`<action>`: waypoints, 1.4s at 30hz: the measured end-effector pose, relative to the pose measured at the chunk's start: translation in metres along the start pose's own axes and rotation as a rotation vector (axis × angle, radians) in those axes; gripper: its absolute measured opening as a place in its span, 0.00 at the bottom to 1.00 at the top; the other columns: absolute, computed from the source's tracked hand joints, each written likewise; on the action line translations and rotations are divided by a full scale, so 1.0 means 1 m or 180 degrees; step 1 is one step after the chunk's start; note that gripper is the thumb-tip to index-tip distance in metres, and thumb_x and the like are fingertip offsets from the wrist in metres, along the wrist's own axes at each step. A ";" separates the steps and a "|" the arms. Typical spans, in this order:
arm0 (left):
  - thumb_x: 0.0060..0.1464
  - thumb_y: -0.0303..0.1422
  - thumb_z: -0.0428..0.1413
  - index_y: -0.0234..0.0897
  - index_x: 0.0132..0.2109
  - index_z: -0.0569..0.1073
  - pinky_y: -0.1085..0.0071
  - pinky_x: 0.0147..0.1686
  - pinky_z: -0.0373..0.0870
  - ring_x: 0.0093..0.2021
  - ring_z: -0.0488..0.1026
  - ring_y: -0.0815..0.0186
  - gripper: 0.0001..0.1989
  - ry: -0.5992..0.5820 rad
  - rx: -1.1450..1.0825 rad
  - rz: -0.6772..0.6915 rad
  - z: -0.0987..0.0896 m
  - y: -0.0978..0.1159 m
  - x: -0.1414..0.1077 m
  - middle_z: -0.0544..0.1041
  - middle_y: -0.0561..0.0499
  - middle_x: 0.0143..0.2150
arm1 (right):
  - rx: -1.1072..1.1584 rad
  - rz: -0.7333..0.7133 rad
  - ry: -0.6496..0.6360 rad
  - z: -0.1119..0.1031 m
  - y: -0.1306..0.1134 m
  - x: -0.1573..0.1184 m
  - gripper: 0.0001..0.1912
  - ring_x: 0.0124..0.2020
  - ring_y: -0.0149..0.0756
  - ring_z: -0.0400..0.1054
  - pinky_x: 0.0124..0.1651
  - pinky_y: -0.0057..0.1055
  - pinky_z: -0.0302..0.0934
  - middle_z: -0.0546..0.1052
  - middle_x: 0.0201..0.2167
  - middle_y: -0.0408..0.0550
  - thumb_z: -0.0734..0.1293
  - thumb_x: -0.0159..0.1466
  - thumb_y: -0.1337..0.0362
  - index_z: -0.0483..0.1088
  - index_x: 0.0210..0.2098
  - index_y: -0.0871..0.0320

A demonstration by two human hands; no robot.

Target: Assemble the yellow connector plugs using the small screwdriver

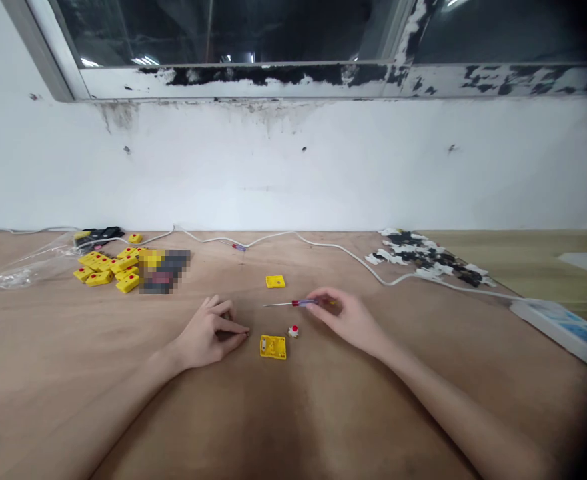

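The left hand [207, 335] is loosely curled, its fingertips just beside the open yellow plastic housing [273, 347]; anything small pinched there would be hidden. The right hand [347, 321] is closed on a screwdriver [298, 303], fingers covering part of its red-and-clear handle, the thin steel shaft pointing left. A small red-and-white part [293, 331] sits between the hand and housing, and a square yellow cover [275, 281] lies farther away on the plywood table [48, 407]. Far left, yellow blocks [108, 270] adjoin a pixelated patch [164, 272]; a white cable [323, 244] curves behind.
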State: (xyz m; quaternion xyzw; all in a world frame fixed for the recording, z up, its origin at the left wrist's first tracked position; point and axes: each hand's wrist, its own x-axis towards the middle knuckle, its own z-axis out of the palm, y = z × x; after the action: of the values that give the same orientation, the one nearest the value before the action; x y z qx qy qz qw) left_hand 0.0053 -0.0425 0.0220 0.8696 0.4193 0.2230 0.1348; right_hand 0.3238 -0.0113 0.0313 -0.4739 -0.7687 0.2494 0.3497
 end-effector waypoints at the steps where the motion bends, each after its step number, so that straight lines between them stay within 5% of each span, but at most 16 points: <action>1: 0.60 0.37 0.58 0.51 0.44 0.83 0.64 0.44 0.62 0.41 0.67 0.63 0.09 0.0006 -0.0020 0.0011 -0.001 -0.001 0.000 0.73 0.49 0.36 | 0.0354 0.0052 0.0112 0.001 -0.002 0.003 0.12 0.43 0.42 0.75 0.49 0.43 0.69 0.81 0.41 0.50 0.68 0.65 0.54 0.74 0.41 0.55; 6: 0.58 0.37 0.60 0.50 0.44 0.83 0.65 0.45 0.62 0.42 0.68 0.63 0.08 -0.0048 -0.0191 0.0000 -0.001 -0.006 -0.001 0.73 0.50 0.37 | 0.1231 -0.0199 0.0582 0.010 -0.036 0.022 0.14 0.37 0.40 0.78 0.42 0.37 0.73 0.82 0.35 0.50 0.72 0.61 0.55 0.74 0.41 0.57; 13: 0.55 0.35 0.62 0.46 0.43 0.82 0.65 0.46 0.63 0.43 0.69 0.63 0.08 0.0008 -0.0411 -0.0087 0.001 -0.005 0.002 0.74 0.50 0.39 | 0.1166 -0.0975 0.0325 0.040 -0.082 0.033 0.08 0.32 0.34 0.77 0.38 0.32 0.75 0.80 0.34 0.47 0.69 0.64 0.62 0.74 0.43 0.56; 22: 0.55 0.34 0.62 0.46 0.37 0.83 0.64 0.48 0.62 0.42 0.69 0.63 0.04 0.0078 -0.0400 -0.0030 0.006 -0.004 0.004 0.75 0.51 0.36 | 0.0859 -0.1267 0.0181 0.059 -0.074 0.034 0.07 0.32 0.33 0.76 0.39 0.32 0.74 0.80 0.35 0.46 0.68 0.65 0.63 0.74 0.43 0.55; 36: 0.55 0.35 0.62 0.45 0.37 0.82 0.64 0.48 0.63 0.41 0.69 0.63 0.04 0.0081 -0.0270 -0.0003 0.007 -0.004 0.003 0.75 0.51 0.36 | 0.0794 -0.1337 0.0032 0.057 -0.077 0.035 0.08 0.35 0.32 0.76 0.41 0.31 0.74 0.79 0.38 0.46 0.67 0.66 0.63 0.74 0.45 0.54; 42: 0.54 0.34 0.63 0.45 0.37 0.82 0.63 0.49 0.64 0.44 0.70 0.62 0.03 0.0166 -0.0287 0.0022 0.009 -0.006 0.003 0.77 0.50 0.39 | 0.0419 -0.1755 0.0143 0.056 -0.082 0.035 0.08 0.33 0.33 0.74 0.40 0.32 0.72 0.79 0.37 0.46 0.67 0.67 0.63 0.75 0.46 0.53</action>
State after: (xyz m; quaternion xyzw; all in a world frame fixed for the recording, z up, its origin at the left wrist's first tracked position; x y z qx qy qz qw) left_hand 0.0075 -0.0374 0.0126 0.8580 0.4091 0.2648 0.1621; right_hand 0.2242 -0.0174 0.0657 -0.2287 -0.8428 0.1837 0.4512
